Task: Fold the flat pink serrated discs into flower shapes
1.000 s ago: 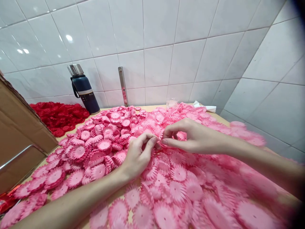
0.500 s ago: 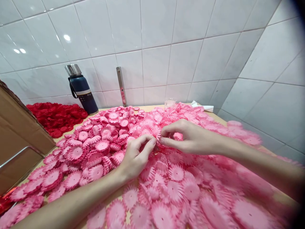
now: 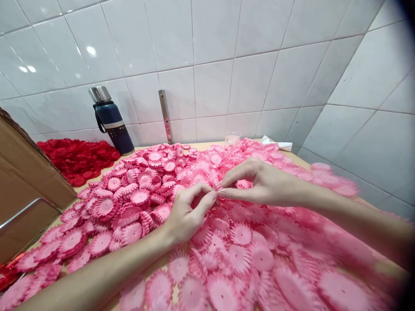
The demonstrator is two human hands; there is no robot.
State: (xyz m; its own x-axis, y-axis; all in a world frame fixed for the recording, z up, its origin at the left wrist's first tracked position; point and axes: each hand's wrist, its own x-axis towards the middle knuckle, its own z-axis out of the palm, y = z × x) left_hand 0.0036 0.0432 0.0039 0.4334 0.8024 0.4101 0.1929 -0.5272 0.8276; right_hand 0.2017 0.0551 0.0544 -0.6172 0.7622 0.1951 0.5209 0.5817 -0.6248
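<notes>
My left hand (image 3: pixel 191 211) and my right hand (image 3: pixel 259 183) meet fingertip to fingertip near the centre of the view. Each is closed in a pinch, thumb against forefinger. Whatever lies between the fingertips is too small and too hidden to make out. Under and all around both hands spreads a heap of pink scalloped discs (image 3: pixel 241 234), many with a small hole in the middle.
Red pieces (image 3: pixel 79 157) lie piled at the back left, beside a dark blue bottle (image 3: pixel 115 127). A cardboard box (image 3: pixel 29 181) stands at the left edge. Against the tiled wall are a metal strip (image 3: pixel 165 116), a clear cup (image 3: pixel 232 139) and white paper (image 3: pixel 279 144).
The fingertips of both hands have shifted slightly and are now closer together. The right thumb now touches the left fingertips. The pile looks the same.
</notes>
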